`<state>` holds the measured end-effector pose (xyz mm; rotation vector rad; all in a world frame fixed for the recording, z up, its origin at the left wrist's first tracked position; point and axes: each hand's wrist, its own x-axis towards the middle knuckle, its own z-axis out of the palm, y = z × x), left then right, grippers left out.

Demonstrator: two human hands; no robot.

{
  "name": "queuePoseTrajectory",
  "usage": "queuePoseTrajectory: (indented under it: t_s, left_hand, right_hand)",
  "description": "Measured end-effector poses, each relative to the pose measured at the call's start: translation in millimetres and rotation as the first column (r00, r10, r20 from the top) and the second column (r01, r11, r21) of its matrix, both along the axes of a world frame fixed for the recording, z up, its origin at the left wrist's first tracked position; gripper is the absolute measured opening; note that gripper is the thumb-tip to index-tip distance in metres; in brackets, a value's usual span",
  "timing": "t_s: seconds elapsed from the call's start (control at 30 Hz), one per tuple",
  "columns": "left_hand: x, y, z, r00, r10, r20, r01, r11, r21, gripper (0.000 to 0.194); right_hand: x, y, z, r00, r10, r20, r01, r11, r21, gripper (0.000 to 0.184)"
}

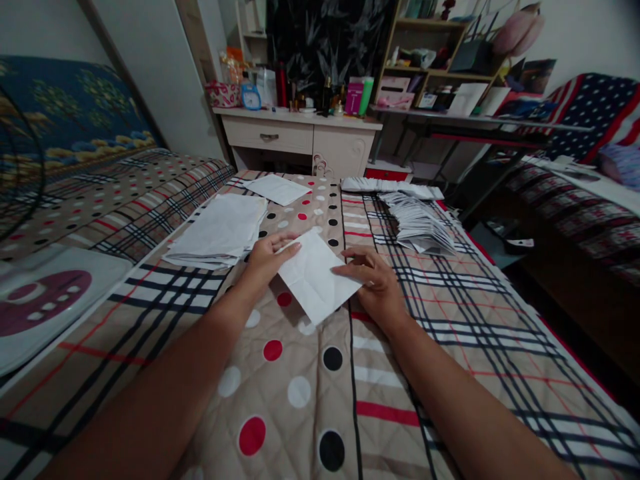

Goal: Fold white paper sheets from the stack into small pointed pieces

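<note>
A white folded sheet of paper (320, 277), creased across its face, is held tilted a little above the bed. My left hand (273, 257) pinches its upper left corner, thumb on top. At the opposite right corner my right hand (375, 280) grips it between thumb and fingers. Left of my hands lies a stack of white sheets (217, 230). Beyond it a single flat white piece (277, 189) rests on the cover. To the right is a fanned row of folded white papers (420, 223), with a long white bundle (393, 188) just behind.
The bed's quilted cover (300, 427) has dots and plaid stripes. A white package with a purple print (45, 303) lies at the left edge. Past the bed stand a white dresser (295, 137) with bottles and boxes and a desk (480, 120). A fan (20, 160) shows far left.
</note>
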<state>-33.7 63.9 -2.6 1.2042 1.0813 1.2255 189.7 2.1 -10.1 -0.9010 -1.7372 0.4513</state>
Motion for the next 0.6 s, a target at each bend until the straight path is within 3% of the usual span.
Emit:
queuePoseTrajectory:
  t_s: [0.1, 0.17, 0.27, 0.33, 0.4, 0.5, 0.6]
  left_hand:
    - [2.8, 2.1, -3.9, 0.966, 0.258, -0.035, -0.243, 0.942, 0.233, 0.045]
    - [5.7, -3.1, -2.3, 0.926, 0.334, -0.173, -0.241, 0.879, 0.411, 0.033]
    - [13.6, -20.6, 5.6, 0.877, 0.255, -0.407, 0.041, 0.805, 0.592, 0.026]
    - [20.9, -33.8, 10.7, 0.811, 0.176, -0.558, 0.284, 0.715, 0.639, 0.04]
    - [27.8, -43.6, 12.4, 0.681, 0.187, -0.708, 0.467, 0.634, 0.617, 0.059]
    - [32.5, -46.7, 7.6, 0.523, 0.279, -0.805, 0.565, 0.595, 0.572, 0.051]
    - [27.8, -35.7, -3.5, 0.551, 0.344, -0.76, 0.523, 0.567, 0.636, 0.044]
  right_hand:
    - [2.3, -1.7, -1.5, 0.972, -0.198, 0.123, 0.175, 0.968, 0.18, 0.033]
    - [4.2, -2.3, -1.5, 0.918, -0.339, 0.205, 0.275, 0.918, 0.285, 0.036]
    - [4.8, -4.0, 1.3, 0.813, -0.463, 0.352, 0.323, 0.863, 0.388, 0.033]
    - [3.6, -5.6, 3.8, 0.763, -0.493, 0.418, 0.319, 0.85, 0.419, 0.028]
    - [2.5, -6.7, 5.2, 0.743, -0.493, 0.453, 0.312, 0.853, 0.418, 0.023]
    - [3.1, -6.1, 4.8, 0.747, -0.463, 0.477, 0.31, 0.878, 0.365, 0.023]
    - [6.0, -2.3, 2.6, 0.789, -0.405, 0.462, 0.293, 0.909, 0.297, 0.029]
